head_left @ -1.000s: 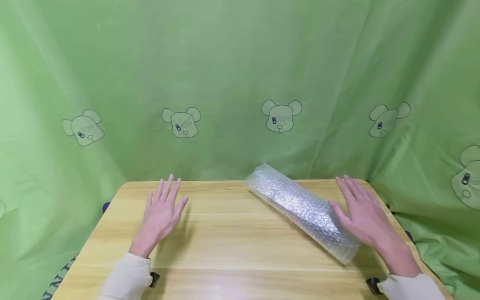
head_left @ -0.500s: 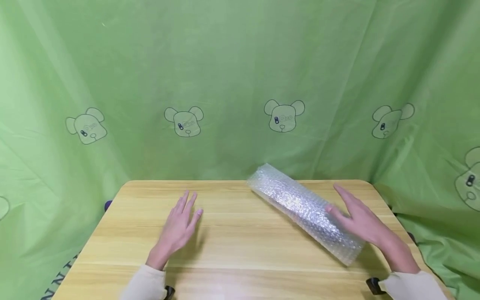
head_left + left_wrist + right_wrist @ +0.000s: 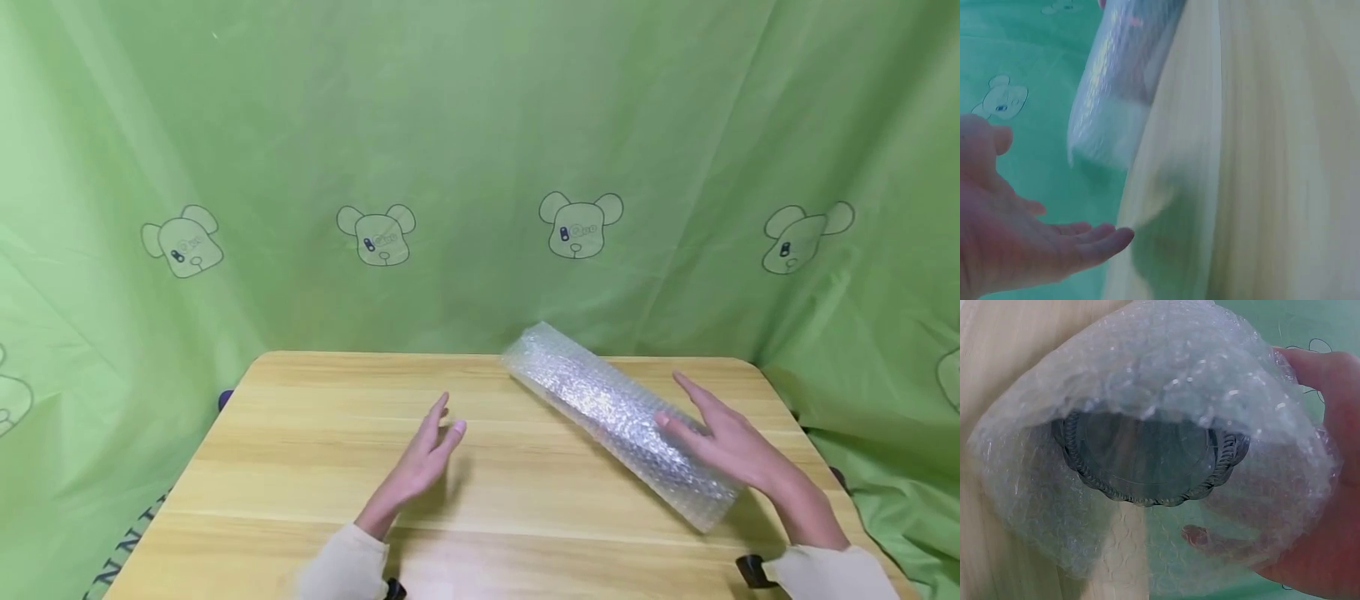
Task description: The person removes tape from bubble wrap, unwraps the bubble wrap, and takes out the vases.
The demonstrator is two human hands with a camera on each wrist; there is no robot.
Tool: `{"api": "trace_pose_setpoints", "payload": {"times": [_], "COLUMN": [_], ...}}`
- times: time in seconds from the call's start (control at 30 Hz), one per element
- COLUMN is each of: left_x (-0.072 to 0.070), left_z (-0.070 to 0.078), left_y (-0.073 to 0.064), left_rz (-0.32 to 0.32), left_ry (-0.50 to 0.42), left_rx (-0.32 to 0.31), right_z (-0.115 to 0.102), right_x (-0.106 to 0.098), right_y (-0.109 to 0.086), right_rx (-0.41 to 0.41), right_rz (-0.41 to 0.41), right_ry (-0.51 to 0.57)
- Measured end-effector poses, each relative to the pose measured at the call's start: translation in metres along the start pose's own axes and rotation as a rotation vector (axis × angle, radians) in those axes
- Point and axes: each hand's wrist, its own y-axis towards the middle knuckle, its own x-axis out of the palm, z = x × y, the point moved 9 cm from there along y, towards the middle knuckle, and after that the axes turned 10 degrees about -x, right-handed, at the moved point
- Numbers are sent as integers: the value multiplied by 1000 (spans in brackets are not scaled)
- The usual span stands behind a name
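Observation:
A long sleeve of clear bubble wrap (image 3: 600, 408) lies diagonally at the table's right half, its far end reaching past the back edge in the head view. Through its open end, the right wrist view shows a dark, clear glass object (image 3: 1147, 459) with a round, scalloped, ribbed rim; the rest of it is covered. My right hand (image 3: 731, 442) is beside the near end of the sleeve, fingers extended, thumb overlapping the wrap. Over the middle of the table is my left hand (image 3: 420, 462), holding nothing, its palm turned toward the sleeve and its fingers extended.
The light wooden table (image 3: 300, 483) has rounded back corners. A green curtain (image 3: 465, 125) printed with bear faces hangs behind it and down both sides. Dark bands (image 3: 753, 572) show at the cuffs of the pale sleeves.
My left hand has moved right and turned from palm down to palm inward. My right hand has also turned on edge, staying beside the bubble wrap. The view has shifted slightly.

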Motion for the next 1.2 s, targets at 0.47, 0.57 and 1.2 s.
{"api": "trace_pose_setpoints", "payload": {"times": [0.47,0.57,1.2], "left_x": [82,98,172], "left_z": [6,9,31], "left_y": [20,24,49], "left_rz": [-172,-202,-144], "left_ry": [-567,-662,-1076], "left_rx": [-237,-264,-349], "right_z": [-2,0,6], "right_x": [8,9,14], "right_y": [6,5,3], "right_rx": [-28,-23,-19], "right_rz": [14,12,-1], "right_ry": [40,39,25]}}
